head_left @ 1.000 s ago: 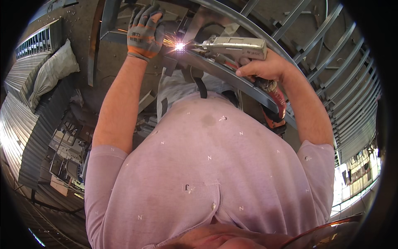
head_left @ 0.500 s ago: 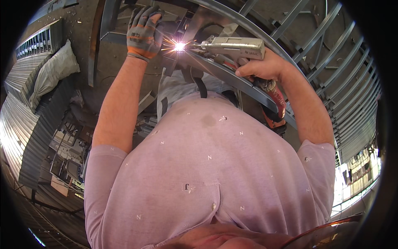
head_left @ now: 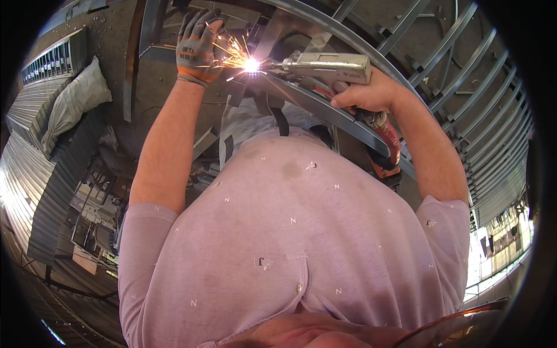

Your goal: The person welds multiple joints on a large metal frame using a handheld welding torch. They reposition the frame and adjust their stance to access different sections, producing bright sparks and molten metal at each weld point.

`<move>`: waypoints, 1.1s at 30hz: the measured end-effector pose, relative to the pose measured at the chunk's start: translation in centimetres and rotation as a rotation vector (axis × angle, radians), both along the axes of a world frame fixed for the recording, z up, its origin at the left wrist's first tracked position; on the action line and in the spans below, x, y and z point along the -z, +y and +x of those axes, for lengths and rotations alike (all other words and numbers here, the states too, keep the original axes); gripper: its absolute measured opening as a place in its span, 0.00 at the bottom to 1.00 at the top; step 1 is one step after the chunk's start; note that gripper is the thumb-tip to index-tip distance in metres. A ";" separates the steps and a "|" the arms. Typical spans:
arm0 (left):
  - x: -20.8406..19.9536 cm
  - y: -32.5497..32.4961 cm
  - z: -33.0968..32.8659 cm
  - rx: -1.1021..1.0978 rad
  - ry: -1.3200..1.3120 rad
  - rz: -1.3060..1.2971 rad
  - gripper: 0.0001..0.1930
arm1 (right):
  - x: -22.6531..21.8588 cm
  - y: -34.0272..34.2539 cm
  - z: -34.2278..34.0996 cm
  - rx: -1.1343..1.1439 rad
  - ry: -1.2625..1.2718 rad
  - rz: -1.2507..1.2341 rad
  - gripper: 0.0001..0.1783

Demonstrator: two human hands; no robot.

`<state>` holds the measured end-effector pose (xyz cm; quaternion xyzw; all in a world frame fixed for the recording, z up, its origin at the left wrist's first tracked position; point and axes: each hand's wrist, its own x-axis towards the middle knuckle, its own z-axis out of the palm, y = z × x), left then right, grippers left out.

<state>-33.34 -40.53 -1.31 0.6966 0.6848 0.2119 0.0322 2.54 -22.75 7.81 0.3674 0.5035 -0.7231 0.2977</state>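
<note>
My right hand (head_left: 371, 91), bare, is wrapped round the grip of a silver, boxy welding gun (head_left: 328, 66). The gun's nozzle points left at a bright spark (head_left: 251, 65) on the steel frame (head_left: 322, 104). Orange sparks fan up and left from that spot, toward my left hand (head_left: 200, 46). That hand wears a grey and orange work glove and bends over a steel tube (head_left: 161, 54) of the frame, just left of the weld. Its palm side is hidden. Below the gun's grip hangs a red and black hose (head_left: 387, 142).
A curved steel rail (head_left: 354, 42) with many parallel bars (head_left: 464, 87) fills the right side. At left lie stacked corrugated metal sheets (head_left: 43, 191) and a whitish sack (head_left: 78, 98). A rusty upright bar (head_left: 132, 75) stands left of my glove. My lap is close below the frame.
The sparks now spray higher and wider to the upper left. Both hands and the welding gun stay almost in place; my left glove has shifted very slightly.
</note>
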 end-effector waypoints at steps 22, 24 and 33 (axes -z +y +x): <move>-0.6 0.0 0.0 0.008 -0.003 -0.039 0.20 | -1.0 0.0 0.6 0.043 -0.041 -0.006 0.35; -0.6 0.0 -0.1 0.010 -0.013 -0.039 0.20 | -1.2 -0.1 0.6 0.060 -0.042 0.006 0.35; -0.6 0.6 -0.1 0.026 -0.029 -0.006 0.22 | -0.9 0.1 1.5 0.082 -0.040 -0.115 0.32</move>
